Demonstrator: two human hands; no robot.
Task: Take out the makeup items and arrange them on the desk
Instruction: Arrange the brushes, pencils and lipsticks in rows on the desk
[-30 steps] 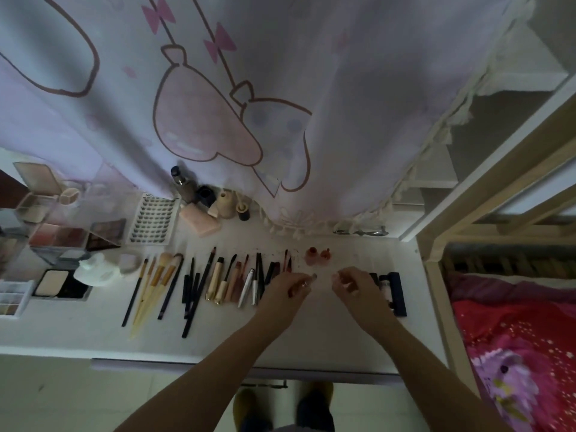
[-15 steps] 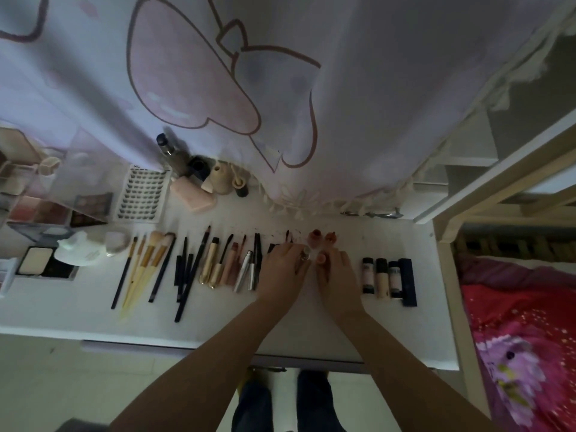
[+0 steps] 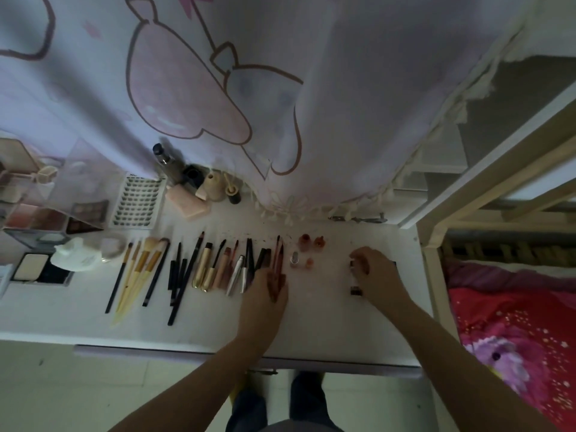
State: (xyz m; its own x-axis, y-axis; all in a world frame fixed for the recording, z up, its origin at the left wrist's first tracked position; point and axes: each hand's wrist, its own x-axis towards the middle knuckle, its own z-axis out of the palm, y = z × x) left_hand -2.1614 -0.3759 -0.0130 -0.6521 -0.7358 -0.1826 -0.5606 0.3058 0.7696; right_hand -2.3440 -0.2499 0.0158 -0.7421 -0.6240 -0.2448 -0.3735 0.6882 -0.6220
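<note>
Head view of a white desk (image 3: 327, 325) under a hanging curtain (image 3: 311, 88). The makeup items are lying in a row along the desk: brushes (image 3: 140, 269) at the left, then black pencils (image 3: 179, 275), gold tubes (image 3: 204, 266) and slim wands (image 3: 240, 269) toward the middle. The left hand (image 3: 268, 291) is resting over the right end of this row, fingers reaching among thin red pencils (image 3: 278, 254); whether it is grasping one cannot be told. Just right of the pencils, a small clear bottle (image 3: 294, 257) and three small orange bottles (image 3: 311, 244) are standing in a loose cluster. The right hand (image 3: 372, 269) is lying farther right, well apart from the left, its fingers curled around a small dark tube (image 3: 354, 277) that is touching the desk; other dark tubes are mostly hidden beneath the hand. At the back edge, a lash tray (image 3: 137, 201), a pink sponge (image 3: 187, 201) and several bottles (image 3: 193, 176) are sitting near the curtain hem. Palettes (image 3: 90, 210) and a compact (image 3: 31, 266) are occupying the far left. A red bedspread (image 3: 514, 322) is showing at the right.
</note>
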